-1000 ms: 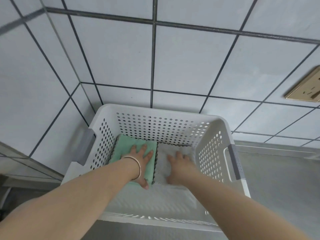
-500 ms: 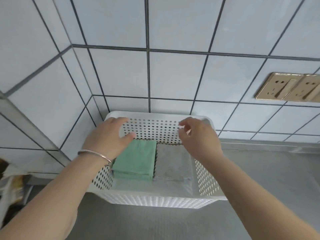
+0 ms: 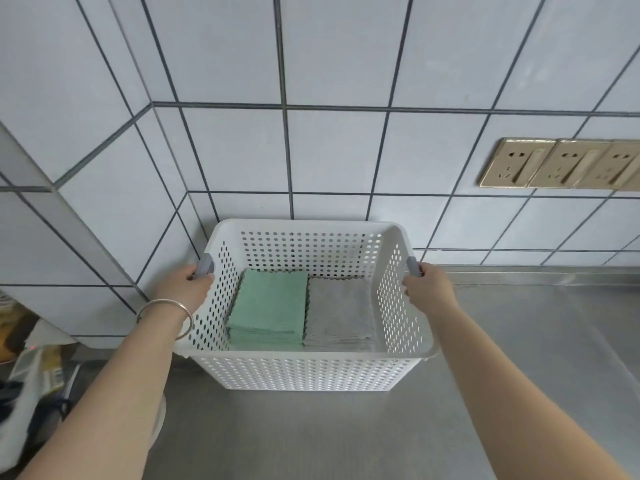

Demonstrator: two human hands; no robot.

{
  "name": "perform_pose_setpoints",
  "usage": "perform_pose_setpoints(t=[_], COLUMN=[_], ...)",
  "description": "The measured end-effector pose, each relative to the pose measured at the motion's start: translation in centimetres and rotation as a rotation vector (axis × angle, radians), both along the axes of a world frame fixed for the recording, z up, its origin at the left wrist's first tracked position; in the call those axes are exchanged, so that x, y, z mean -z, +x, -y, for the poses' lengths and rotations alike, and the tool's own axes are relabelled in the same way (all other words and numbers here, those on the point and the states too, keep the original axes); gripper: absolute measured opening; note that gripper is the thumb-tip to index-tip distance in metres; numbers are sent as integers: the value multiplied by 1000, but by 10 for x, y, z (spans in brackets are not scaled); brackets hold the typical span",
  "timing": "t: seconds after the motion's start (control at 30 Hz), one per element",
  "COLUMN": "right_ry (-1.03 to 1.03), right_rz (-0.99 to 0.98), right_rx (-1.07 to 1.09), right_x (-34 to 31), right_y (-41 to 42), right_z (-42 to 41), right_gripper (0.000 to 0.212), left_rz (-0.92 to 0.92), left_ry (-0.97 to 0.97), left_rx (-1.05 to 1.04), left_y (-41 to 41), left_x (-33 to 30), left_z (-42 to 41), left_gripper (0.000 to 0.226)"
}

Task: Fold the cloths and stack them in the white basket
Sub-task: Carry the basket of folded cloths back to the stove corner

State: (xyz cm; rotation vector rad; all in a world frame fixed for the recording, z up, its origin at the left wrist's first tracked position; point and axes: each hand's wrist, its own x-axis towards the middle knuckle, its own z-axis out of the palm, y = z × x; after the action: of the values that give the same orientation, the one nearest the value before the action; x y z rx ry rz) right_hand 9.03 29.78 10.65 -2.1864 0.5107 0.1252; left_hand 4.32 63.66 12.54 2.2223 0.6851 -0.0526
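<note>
Both arms bare, stretched forward, converging slightly toward centre. Left hand at left grey handle of basket, back of hand up, fingers curled round handle. Thin metal bangle loose on left wrist. Right hand at right grey handle, fingers wrapped round it, thumb side toward camera. Wrists roughly level, forearms angled up from lower corners of view.

Both forearms are bare, sleeveless, and a thin silver bangle circles the left wrist.
</note>
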Motion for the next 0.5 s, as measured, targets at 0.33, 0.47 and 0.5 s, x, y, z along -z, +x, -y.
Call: perform_pose_setpoints(t=[0.33,0.47,0.5], right_ry=[-27,-92,-102], right_rz=[28,112,128], right_rx=[-6,16,22], right_x=[-20,-40,-46], right_y=[-25,-61,-73], right_z=[46,85,99], right_gripper=[36,37,32], left_rz=[36,120,142], left_ry=[-55,-12,-9], left_rx=[57,111,129], left_y=[-12,-32,-37], left_x=[-10,-28,-34], left_z=[25,65,81], left_gripper=[12,22,20])
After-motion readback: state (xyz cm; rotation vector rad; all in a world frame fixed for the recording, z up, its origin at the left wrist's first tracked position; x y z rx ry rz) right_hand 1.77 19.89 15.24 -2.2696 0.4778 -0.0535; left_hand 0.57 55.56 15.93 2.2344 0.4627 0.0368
